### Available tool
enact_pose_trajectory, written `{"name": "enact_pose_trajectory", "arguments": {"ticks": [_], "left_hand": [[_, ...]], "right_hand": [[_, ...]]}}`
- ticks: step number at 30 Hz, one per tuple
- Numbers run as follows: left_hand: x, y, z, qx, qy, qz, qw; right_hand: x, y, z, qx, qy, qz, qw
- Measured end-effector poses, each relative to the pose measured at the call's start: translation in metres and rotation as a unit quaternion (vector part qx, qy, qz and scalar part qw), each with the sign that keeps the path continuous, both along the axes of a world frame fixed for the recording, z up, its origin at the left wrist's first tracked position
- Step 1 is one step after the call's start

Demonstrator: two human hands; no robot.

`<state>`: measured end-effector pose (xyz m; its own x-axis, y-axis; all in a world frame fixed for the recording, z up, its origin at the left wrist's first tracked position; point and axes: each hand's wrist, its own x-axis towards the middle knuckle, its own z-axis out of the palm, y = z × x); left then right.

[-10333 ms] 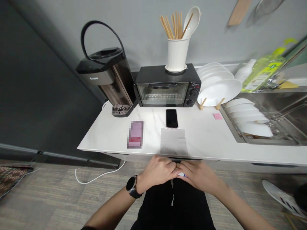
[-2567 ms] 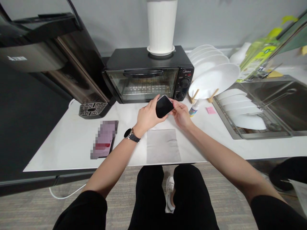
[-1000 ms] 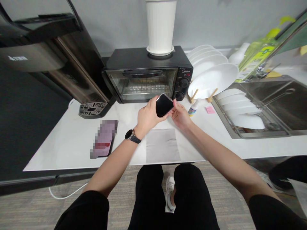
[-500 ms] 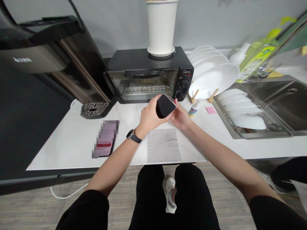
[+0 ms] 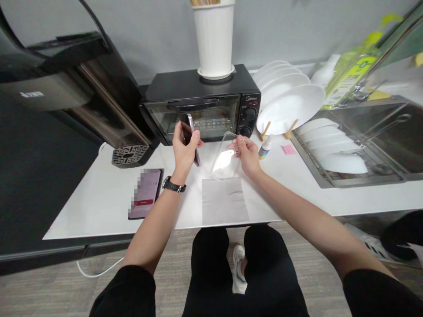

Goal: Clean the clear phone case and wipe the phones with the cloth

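Observation:
My left hand (image 5: 185, 149) is closed round a dark phone (image 5: 194, 138), held on edge in front of the oven. In my right hand (image 5: 247, 154) is a clear phone case (image 5: 224, 159), pinched by its upper right edge and tilted above the counter. Below the case, a grey cloth (image 5: 224, 201) lies flat near the counter's front edge. A second phone (image 5: 145, 193) with a lit screen lies left of my left wrist. Just right of my right hand stands a small spray bottle (image 5: 265, 148).
Behind my hands is a black toaster oven (image 5: 201, 101) with a white cup (image 5: 214, 39) on top. A drink dispenser (image 5: 128, 156) stands at the left. White plates (image 5: 291, 110), a pink note (image 5: 288, 149) and a sink rack (image 5: 333, 178) are at the right.
The phone and the clear case have come apart. My left hand has moved left with the phone, turning it on edge, while my right hand holds the case out to the right.

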<state>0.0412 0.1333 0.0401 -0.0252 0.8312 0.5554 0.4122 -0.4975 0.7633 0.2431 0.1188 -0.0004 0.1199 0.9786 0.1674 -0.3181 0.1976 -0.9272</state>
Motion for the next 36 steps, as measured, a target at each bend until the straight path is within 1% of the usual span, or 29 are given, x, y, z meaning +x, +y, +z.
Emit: {"name": "enact_pose_trajectory", "arguments": {"ticks": [2, 4, 6, 8, 10, 12, 15, 17, 20, 24, 28, 32, 34, 36], "left_hand": [[-0.007, 0.008, 0.001, -0.003, 0.023, -0.028, 0.999], [-0.009, 0.01, -0.002, -0.004, 0.105, -0.051, 0.993], [-0.007, 0.008, -0.007, -0.025, 0.204, -0.068, 0.976], [-0.004, 0.006, -0.015, -0.057, 0.285, -0.078, 0.954], [-0.001, 0.005, -0.024, -0.072, 0.338, -0.089, 0.934], [0.001, 0.006, -0.032, -0.064, 0.366, -0.118, 0.921], [0.003, 0.009, -0.042, -0.025, 0.377, -0.176, 0.909], [0.005, 0.01, -0.046, -0.002, 0.376, -0.203, 0.904], [0.008, 0.01, -0.048, 0.016, 0.376, -0.224, 0.899], [0.01, 0.01, -0.048, 0.021, 0.367, -0.25, 0.896], [0.012, 0.011, -0.05, 0.028, 0.377, -0.246, 0.892], [0.012, 0.012, -0.05, 0.027, 0.394, -0.234, 0.889], [0.007, 0.013, -0.045, 0.019, 0.397, -0.244, 0.885], [-0.003, 0.01, -0.035, 0.004, 0.39, -0.241, 0.889]], "right_hand": [[0.0, 0.0, -0.001, 0.012, 0.003, 0.0, 1.0], [0.0, -0.001, 0.0, 0.023, 0.006, 0.012, 1.0], [0.0, -0.003, 0.002, 0.032, 0.009, 0.02, 0.999], [0.001, -0.004, 0.003, 0.042, 0.017, 0.02, 0.999], [0.001, -0.005, 0.004, 0.05, 0.028, 0.02, 0.998], [0.002, -0.004, 0.003, 0.051, 0.035, 0.017, 0.998], [0.002, -0.003, 0.0, 0.043, 0.03, 0.017, 0.998], [0.002, -0.002, -0.001, 0.037, 0.022, 0.019, 0.999], [0.003, -0.001, -0.002, 0.031, 0.005, 0.02, 0.999], [0.003, -0.001, -0.002, 0.029, -0.017, 0.028, 0.999], [0.003, -0.001, -0.004, 0.028, -0.035, 0.046, 0.998], [0.003, 0.0, -0.007, 0.027, -0.047, 0.047, 0.997], [0.003, 0.001, -0.007, 0.03, -0.044, 0.047, 0.997], [0.004, 0.002, -0.005, 0.03, -0.039, 0.045, 0.998]]}}
